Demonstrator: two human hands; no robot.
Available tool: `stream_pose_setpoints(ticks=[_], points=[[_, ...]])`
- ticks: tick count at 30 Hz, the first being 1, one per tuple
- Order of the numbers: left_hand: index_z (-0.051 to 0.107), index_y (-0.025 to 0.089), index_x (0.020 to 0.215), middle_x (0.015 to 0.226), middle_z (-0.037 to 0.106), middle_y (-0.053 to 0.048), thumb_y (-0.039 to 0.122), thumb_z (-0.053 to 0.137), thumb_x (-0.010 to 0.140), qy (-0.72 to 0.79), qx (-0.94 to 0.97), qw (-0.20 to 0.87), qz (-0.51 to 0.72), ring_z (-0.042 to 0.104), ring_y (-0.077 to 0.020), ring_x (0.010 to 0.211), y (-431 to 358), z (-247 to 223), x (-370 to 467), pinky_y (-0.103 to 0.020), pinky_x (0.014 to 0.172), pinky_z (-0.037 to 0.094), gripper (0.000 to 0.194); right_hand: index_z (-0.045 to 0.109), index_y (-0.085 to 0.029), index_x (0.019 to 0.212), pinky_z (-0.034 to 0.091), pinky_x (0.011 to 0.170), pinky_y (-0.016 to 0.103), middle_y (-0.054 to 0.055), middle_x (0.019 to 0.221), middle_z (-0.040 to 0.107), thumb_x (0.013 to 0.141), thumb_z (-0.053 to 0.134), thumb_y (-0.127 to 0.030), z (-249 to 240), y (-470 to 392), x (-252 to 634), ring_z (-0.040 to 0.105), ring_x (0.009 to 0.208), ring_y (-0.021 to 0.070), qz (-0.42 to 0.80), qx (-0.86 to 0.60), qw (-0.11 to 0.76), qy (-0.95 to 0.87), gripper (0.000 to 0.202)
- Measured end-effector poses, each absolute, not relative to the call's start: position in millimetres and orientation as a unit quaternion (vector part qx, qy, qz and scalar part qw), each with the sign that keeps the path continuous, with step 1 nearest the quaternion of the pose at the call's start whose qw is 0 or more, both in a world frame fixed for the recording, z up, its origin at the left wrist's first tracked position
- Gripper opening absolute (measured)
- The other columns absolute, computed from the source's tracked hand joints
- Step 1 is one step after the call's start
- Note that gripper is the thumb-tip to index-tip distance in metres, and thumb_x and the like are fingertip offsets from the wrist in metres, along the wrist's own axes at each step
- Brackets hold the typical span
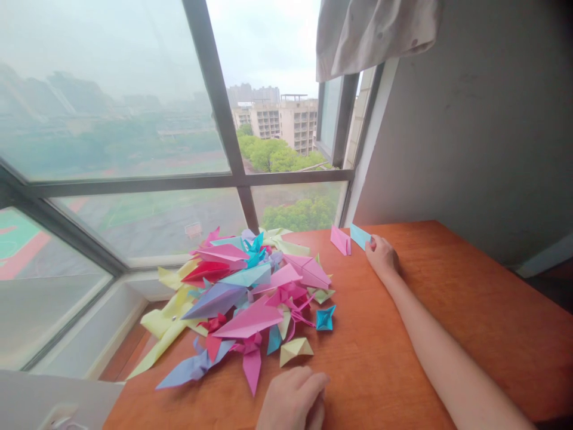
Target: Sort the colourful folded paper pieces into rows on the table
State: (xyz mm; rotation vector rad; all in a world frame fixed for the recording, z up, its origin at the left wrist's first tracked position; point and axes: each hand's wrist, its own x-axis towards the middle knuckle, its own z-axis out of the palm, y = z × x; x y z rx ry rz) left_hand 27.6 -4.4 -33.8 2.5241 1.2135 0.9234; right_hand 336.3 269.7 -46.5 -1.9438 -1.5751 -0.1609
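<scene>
My right hand (383, 255) reaches to the back of the wooden table, its fingers closed on the edge of a light blue folded paper (360, 236). Just left of that stands a pink folded paper (341, 240). My left hand (293, 399) rests near the front edge, fingers curled together, with nothing visible in them. A pale yellow folded paper (296, 351) lies just beyond it. A heap of colourful origami (250, 316) covers the table's left part, and a small teal folded piece (324, 318) sits at its right side.
The wooden table (452, 286) extends to the right. Behind it is a window with a dark frame (290, 177), its right pane swung open. A curtain (376, 36) hangs above, beside a grey wall (474, 131).
</scene>
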Motion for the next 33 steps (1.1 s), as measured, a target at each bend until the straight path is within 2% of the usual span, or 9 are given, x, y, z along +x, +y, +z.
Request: stream_pose_setpoints(ticks=[4, 10, 14, 18, 23, 26, 33], points=[[0.050, 0.023, 0.089, 0.067, 0.057, 0.001, 0.005, 0.045, 0.073, 0.396, 0.867, 0.056, 0.299, 0.052, -0.0156, 0.057, -3, -29, 30, -0.028, 0.052, 0.029, 0.025, 0.064, -0.014, 0.112, 0.039, 0.071, 0.030, 0.012, 0.097, 0.067, 0.088, 0.044, -0.029, -49, 262, 340, 0.058, 0.085, 0.0222, -0.081, -0.723, 0.370, -0.577, 0.034], [0.047, 0.022, 0.080, 0.065, 0.055, 0.002, 0.013, 0.054, 0.081, 0.378, 0.879, -0.027, 0.288, 0.049, -0.0150, 0.055, -5, -32, 38, -0.030, 0.051, 0.027, 0.011, 0.068, -0.015, 0.104, 0.042, 0.072, 0.031, 0.012, 0.096, 0.069, 0.085, 0.042, -0.027, -48, 246, 337, 0.059, 0.080, 0.0221, -0.094, -0.705, 0.413, -0.569, 0.035], [0.045, 0.020, 0.074, 0.063, 0.052, 0.003, 0.023, 0.061, 0.088, 0.361, 0.891, -0.069, 0.267, 0.046, -0.0144, 0.055, -9, -34, 46, -0.031, 0.052, 0.026, 0.022, 0.070, -0.015, 0.099, 0.044, 0.071, 0.031, 0.012, 0.091, 0.070, 0.084, 0.042, -0.030, -48, 234, 329, 0.060, 0.075, 0.0217, -0.090, -0.685, 0.440, -0.574, 0.035], [0.047, 0.019, 0.075, 0.065, 0.052, 0.003, 0.031, 0.067, 0.087, 0.332, 0.908, -0.078, 0.242, 0.045, -0.0144, 0.057, -10, -33, 52, -0.031, 0.052, 0.026, 0.026, 0.070, -0.014, 0.100, 0.046, 0.073, 0.032, 0.012, 0.090, 0.071, 0.085, 0.044, -0.036, -45, 222, 310, 0.062, 0.076, 0.0220, -0.048, -0.647, 0.473, -0.596, 0.037], [0.049, 0.020, 0.079, 0.068, 0.053, 0.004, 0.032, 0.069, 0.086, 0.312, 0.917, -0.075, 0.236, 0.046, -0.0144, 0.060, -8, -40, 57, -0.031, 0.053, 0.026, 0.025, 0.071, -0.016, 0.100, 0.049, 0.073, 0.033, 0.012, 0.098, 0.072, 0.085, 0.045, -0.043, -33, 203, 272, 0.063, 0.075, 0.0210, 0.073, -0.611, 0.470, -0.632, 0.039], [0.048, 0.021, 0.078, 0.068, 0.055, 0.004, 0.034, 0.069, 0.085, 0.321, 0.919, -0.038, 0.227, 0.046, -0.0140, 0.059, -5, -45, 57, -0.031, 0.051, 0.024, 0.025, 0.072, -0.018, 0.094, 0.050, 0.072, 0.032, 0.010, 0.096, 0.073, 0.084, 0.048, -0.046, -27, 191, 251, 0.065, 0.078, 0.0221, 0.160, -0.584, 0.443, -0.661, 0.039], [0.047, 0.022, 0.081, 0.075, 0.059, 0.004, 0.024, 0.064, 0.077, 0.344, 0.912, 0.059, 0.215, 0.051, -0.0133, 0.062, -1, -43, 50, -0.030, 0.054, 0.028, 0.018, 0.074, -0.019, 0.090, 0.051, 0.070, 0.030, 0.007, 0.089, 0.074, 0.086, 0.050, -0.048, -16, 167, 219, 0.066, 0.074, 0.0201, 0.207, -0.558, 0.418, -0.686, 0.038]])
